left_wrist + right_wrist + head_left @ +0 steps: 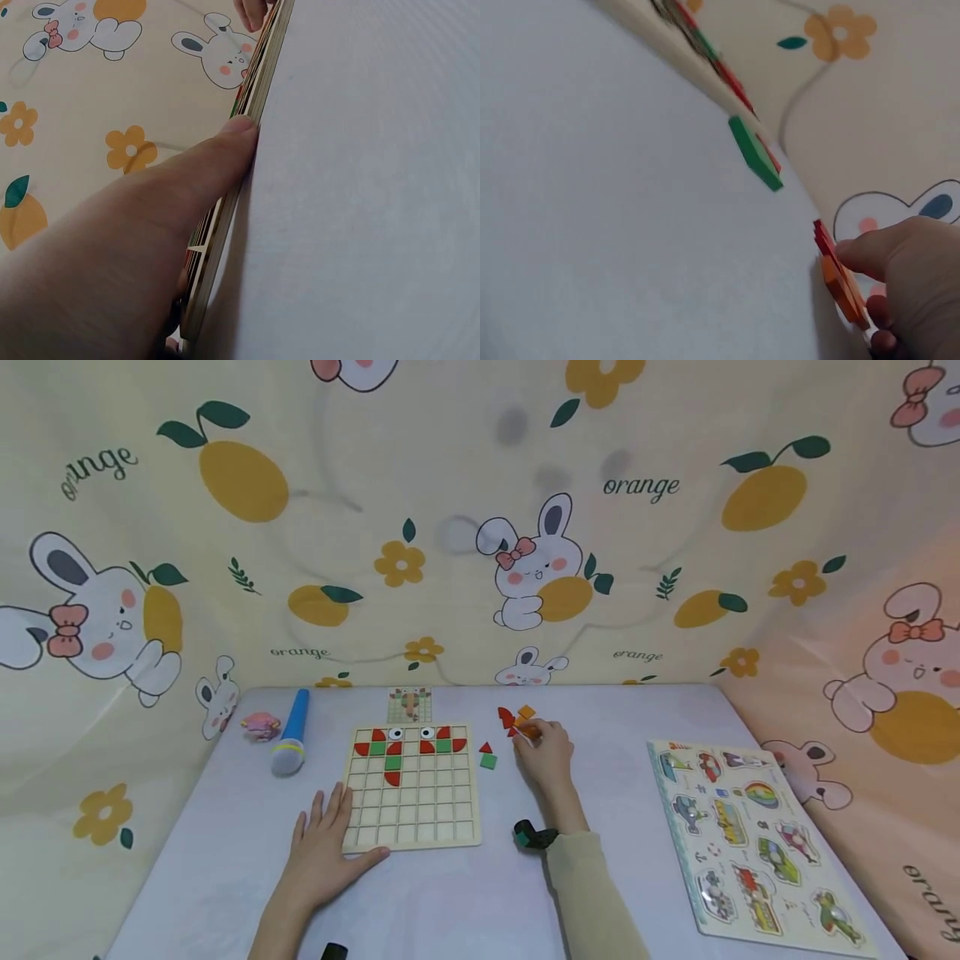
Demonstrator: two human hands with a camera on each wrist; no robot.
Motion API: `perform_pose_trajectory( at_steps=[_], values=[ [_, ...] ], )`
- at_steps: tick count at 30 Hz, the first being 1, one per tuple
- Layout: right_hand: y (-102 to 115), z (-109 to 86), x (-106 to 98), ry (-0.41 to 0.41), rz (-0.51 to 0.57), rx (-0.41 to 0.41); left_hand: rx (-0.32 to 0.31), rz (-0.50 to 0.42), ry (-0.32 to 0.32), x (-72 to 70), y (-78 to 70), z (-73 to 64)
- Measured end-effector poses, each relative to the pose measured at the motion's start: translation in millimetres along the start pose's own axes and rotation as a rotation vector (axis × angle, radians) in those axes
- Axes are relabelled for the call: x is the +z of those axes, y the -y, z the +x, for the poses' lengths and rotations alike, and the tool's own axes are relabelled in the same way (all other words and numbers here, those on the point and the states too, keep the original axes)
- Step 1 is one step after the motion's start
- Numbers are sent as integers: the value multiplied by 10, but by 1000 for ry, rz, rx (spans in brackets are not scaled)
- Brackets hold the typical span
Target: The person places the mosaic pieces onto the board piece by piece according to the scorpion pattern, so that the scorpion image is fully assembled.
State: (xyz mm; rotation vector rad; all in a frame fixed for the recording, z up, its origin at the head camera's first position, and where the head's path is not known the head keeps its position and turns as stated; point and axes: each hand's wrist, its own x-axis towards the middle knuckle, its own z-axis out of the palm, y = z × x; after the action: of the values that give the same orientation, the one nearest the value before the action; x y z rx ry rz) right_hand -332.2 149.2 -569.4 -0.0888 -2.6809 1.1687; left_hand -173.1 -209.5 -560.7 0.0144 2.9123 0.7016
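Note:
A square wooden grid board (433, 810) lies in front of me, with red quarter-round pieces, green squares and two eye pieces in its upper rows. My left hand (322, 852) rests at the board's lower left corner, fingers spread; in the left wrist view its thumb (202, 165) lies along the board's edge. My right hand (547, 758) reaches into a small pile of red pieces (506, 717) and orange pieces (527, 712). In the right wrist view the thumb touches the red pieces, other fingers curled beside the orange ones; I cannot tell whether it pinches one.
A green square (488, 762) and red triangle (486, 747) lie between board and pile. A pattern card (409, 714) lies behind the board. Left stand a blue toy microphone (294, 731) and pink toy (261, 726). A vehicle picture puzzle (720, 877) lies right.

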Motion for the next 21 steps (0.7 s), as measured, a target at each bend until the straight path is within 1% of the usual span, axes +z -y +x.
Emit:
perform_pose_trajectory(
  at_steps=[4, 8, 12, 16, 18, 21],
  values=[
    [65, 23, 18, 2, 15, 5, 3, -5, -5, -6, -2, -6],
    [93, 66, 19, 45, 4, -11, 3, -8, -4, -4, -10, -2],
    [43, 134, -8, 49, 28, -17, -1, -3, 5, -1, -14, 0],
    [-41, 184, -60, 46, 67, -35, -2, 2, -1, -11, -10, -4],
    [-58, 157, -86, 73, 57, -53, -2, -1, -2, -16, -13, -9],
    [-8, 23, -95, 125, 46, -102, -2, -5, 1, -20, -17, -14]
  ],
)
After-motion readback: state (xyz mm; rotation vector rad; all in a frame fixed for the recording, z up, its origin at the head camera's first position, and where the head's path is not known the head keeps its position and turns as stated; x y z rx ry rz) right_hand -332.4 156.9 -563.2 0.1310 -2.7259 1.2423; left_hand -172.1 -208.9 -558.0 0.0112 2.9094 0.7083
